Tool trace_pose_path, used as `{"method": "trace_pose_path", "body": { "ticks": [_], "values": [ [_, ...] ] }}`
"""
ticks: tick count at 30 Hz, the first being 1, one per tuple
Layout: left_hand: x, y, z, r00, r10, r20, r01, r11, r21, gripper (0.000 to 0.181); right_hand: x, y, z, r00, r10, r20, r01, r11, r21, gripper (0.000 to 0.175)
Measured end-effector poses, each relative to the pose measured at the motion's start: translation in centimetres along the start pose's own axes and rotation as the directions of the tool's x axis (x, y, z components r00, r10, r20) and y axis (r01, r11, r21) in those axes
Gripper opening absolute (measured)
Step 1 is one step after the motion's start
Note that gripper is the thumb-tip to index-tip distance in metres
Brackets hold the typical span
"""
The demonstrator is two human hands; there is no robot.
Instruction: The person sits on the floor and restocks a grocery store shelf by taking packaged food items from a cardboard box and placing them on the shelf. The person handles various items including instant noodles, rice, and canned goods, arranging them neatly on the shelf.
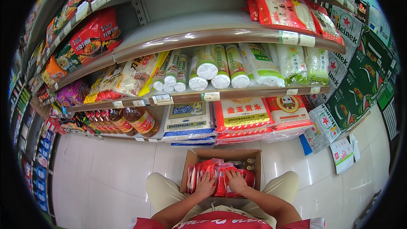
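An open cardboard box (257, 156) stands on the floor between my knees, with red plastic packets (220, 188) packed upright in it. My left hand (205, 185) rests on the packets at the left, fingers spread. On the packets right of the middle lies my right hand (236, 182), its fingers also apart. Neither hand is closed round a packet. Capped bottles (250, 164) lie in the box's far right corner, beyond my right hand. What lies under the palms is hidden.
Ahead, shelves hold red noodle packets (286, 11), rolled noodles (207, 63) and instant noodle bags (95, 38). Rice sacks (243, 114) and large bottles of brown liquid (141, 121) fill the bottom shelf. Stacked beer cartons (353, 76) stand at the right, near a torn cardboard piece (341, 155).
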State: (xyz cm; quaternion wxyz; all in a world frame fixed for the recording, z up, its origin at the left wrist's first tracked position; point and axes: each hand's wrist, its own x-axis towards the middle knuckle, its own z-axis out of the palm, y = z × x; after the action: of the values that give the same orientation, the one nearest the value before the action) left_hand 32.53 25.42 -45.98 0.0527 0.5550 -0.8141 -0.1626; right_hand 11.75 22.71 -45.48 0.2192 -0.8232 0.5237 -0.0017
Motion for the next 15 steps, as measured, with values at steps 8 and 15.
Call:
{"method": "trace_pose_path", "body": {
  "ticks": [8,15],
  "values": [
    [0.1,-0.7,0.5,0.997,0.036,-0.061,-0.035,0.999,0.012,0.045,1.4,2.5,4.9,0.992,-0.114,-0.05,0.106,0.985,-0.135,0.068],
    [0.6,-0.2,-1.0,0.999,0.038,-0.003,-0.038,0.997,-0.061,0.048,0.5,2.3,1.1,0.978,-0.115,-0.175,0.132,0.987,0.088,0.061]
  ]
}}
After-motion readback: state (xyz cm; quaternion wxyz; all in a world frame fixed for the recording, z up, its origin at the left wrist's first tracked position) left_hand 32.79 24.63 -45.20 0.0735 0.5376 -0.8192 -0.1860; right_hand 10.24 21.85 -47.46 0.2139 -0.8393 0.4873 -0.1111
